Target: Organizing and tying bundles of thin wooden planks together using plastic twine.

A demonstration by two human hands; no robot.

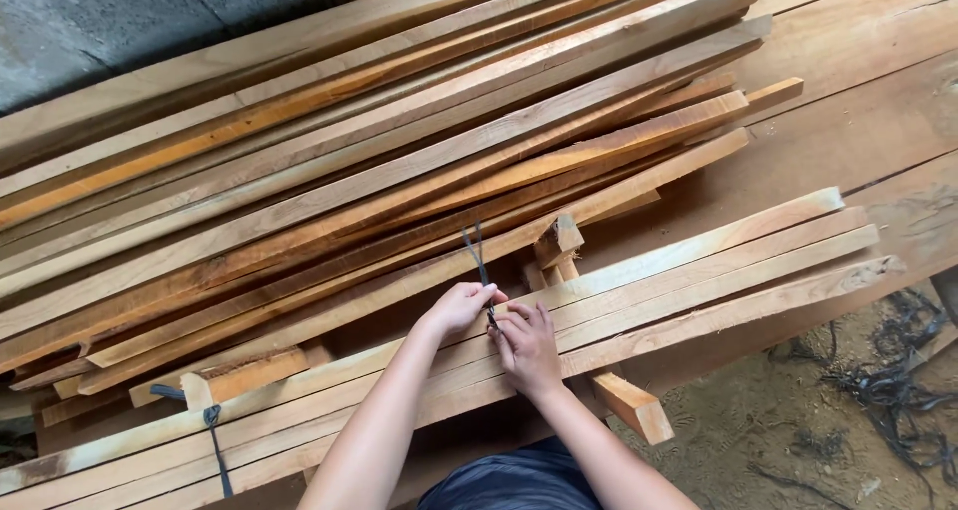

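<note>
Black strap (pixel 477 255) at centre frame was pinched by the left hand (pixel 461 307) and right hand (pixel 526 347) over the slat bundle (pixel 699 275); lower left, another tie (pixel 213 432) already bound it; this knot looked unfinished.

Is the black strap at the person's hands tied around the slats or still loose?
Still loose: the black strap has its free ends sticking up above the slat bundle, pinched by the left hand and right hand.
</note>
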